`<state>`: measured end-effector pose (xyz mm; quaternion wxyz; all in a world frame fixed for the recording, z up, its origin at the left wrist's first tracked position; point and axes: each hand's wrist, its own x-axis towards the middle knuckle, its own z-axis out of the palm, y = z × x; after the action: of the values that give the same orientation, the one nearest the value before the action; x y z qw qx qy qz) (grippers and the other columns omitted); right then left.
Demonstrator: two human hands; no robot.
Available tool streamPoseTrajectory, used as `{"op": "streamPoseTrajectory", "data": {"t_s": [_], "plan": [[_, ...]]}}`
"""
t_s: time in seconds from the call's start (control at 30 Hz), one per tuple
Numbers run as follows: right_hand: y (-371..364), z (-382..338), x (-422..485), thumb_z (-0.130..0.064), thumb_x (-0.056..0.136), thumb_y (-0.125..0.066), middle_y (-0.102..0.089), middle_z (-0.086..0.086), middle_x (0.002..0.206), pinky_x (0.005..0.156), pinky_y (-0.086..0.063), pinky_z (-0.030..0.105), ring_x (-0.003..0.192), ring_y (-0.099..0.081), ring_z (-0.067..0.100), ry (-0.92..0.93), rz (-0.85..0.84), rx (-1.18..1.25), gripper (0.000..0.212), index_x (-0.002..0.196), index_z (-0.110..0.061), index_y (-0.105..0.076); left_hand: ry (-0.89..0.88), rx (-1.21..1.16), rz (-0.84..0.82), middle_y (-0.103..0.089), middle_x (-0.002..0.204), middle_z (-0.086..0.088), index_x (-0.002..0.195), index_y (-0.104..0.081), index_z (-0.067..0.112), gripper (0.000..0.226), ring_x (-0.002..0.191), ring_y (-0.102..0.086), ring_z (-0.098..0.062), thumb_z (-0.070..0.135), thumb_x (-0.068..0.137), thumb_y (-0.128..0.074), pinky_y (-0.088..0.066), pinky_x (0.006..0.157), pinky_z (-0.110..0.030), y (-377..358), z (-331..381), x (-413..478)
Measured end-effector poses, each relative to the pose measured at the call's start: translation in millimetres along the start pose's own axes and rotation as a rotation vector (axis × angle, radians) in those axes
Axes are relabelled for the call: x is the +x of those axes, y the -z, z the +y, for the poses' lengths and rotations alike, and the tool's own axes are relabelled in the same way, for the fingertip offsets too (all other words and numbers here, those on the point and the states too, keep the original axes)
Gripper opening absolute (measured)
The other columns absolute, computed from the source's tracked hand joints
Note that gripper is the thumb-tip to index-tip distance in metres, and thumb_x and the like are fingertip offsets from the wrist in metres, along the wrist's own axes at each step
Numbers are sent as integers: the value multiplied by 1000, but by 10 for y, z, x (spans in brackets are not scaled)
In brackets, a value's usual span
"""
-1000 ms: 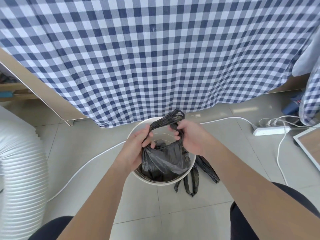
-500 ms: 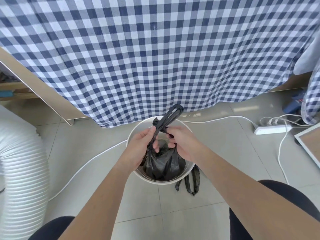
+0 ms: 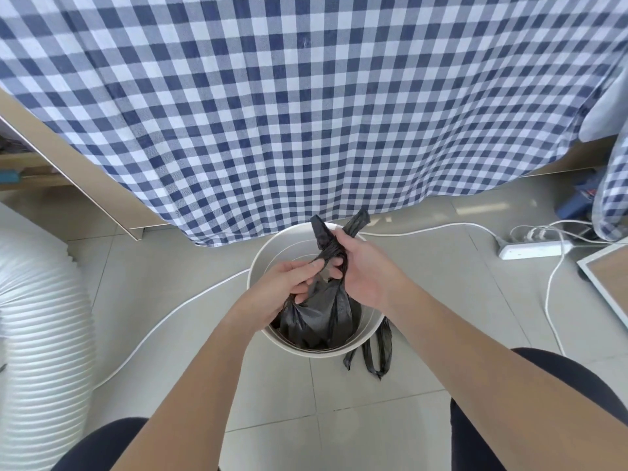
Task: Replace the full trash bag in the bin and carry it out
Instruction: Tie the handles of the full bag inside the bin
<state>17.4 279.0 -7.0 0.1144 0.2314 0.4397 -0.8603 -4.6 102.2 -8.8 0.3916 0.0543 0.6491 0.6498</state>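
Trash bag in the bin below both grips, neck tight inside right hand, pinch of left hand alongside

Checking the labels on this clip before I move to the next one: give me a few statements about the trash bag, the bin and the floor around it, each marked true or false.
1. The left hand and the right hand both hold the gathered top of the black bag above the white bin. True.
2. The black bag lies on the floor beside the white bin. False: its body sits inside the bin.
3. A white power strip lies on the floor to the right of the bin. True.
4. The cloth hanging behind the bin is plain red. False: it is checked blue and white.
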Motion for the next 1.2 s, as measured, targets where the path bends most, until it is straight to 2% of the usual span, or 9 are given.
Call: {"op": "streamPoseTrajectory", "data": {"t_s": [0.1,0.2,0.27,0.37,0.53,0.67,0.87,0.97,1.2], "plan": [[21,-111,-70,-31,106,-55,-67,-2,89,62,-34,26,65,-43,11,49,-128,-166,32,120,-10,-74,61,-333,72,-21,62,3,79,-64,17,21,57,-39,-16,18,100,-61,-35,66,-31,113,24,0],[66,-92,-42,-53,98,-60,-75,-8,96,89,-55,38,85,-67,23,300,-125,-1077,25,104,-40,-80,58,-451,143,-20,61,3,65,-53,20,36,56,-38,-16,22,101,-59,-39,69,-32,173,32,21],[70,-24,28,-40,96,-64,-71,-13,99,96,-53,47,96,-67,21,424,-54,-1292,17,100,-39,-81,62,-464,158,-17,67,0,62,-47,21,44,58,-35,-17,28,103,-61,-36,68,-32,192,38,43],[67,62,31,-9,96,-58,-56,-23,100,97,-52,39,100,-61,11,557,99,-1324,34,113,-30,-79,69,-364,124,-34,62,-1,76,-64,15,38,58,-41,-20,40,105,-59,-38,67,-32,180,89,45],[83,124,30,-9,96,-59,-55,-23,107,98,-50,31,105,-60,6,609,134,-1284,40,121,-34,-75,117,-303,107,-66,74,-2,112,-72,11,43,54,-53,-15,48,108,-51,-45,54,-24,157,134,33],[19,59,-66,-9,99,-64,-58,-11,108,87,-44,13,99,-57,3,595,25,-1186,34,126,-27,-75,146,-436,133,-61,75,0,100,-82,20,32,51,-44,-12,43,105,-60,-44,50,-22,160,96,24],[-63,-11,-152,-40,95,-71,-75,-11,113,101,-52,32,108,-69,7,485,-64,-895,13,106,-40,-79,13,-459,325,-78,110,-15,120,-74,1,33,76,-70,-18,29,105,-64,-62,73,-27,223,79,106],[18,-135,-183,-47,100,-61,-77,-20,106,92,-49,15,101,-69,-4,333,-39,-905,22,104,-36,-80,-32,-386,486,-81,106,-9,113,-73,4,32,86,-77,-21,34,106,-62,-62,78,-31,279,71,97],[295,-356,-152,-44,99,-64,-79,0,104,89,-59,34,84,-69,11,15,81,-820,25,99,-26,-82,-104,-613,663,-82,108,-7,116,-62,10,25,100,-80,-26,32,112,-51,-60,92,-41,572,42,107]]}}
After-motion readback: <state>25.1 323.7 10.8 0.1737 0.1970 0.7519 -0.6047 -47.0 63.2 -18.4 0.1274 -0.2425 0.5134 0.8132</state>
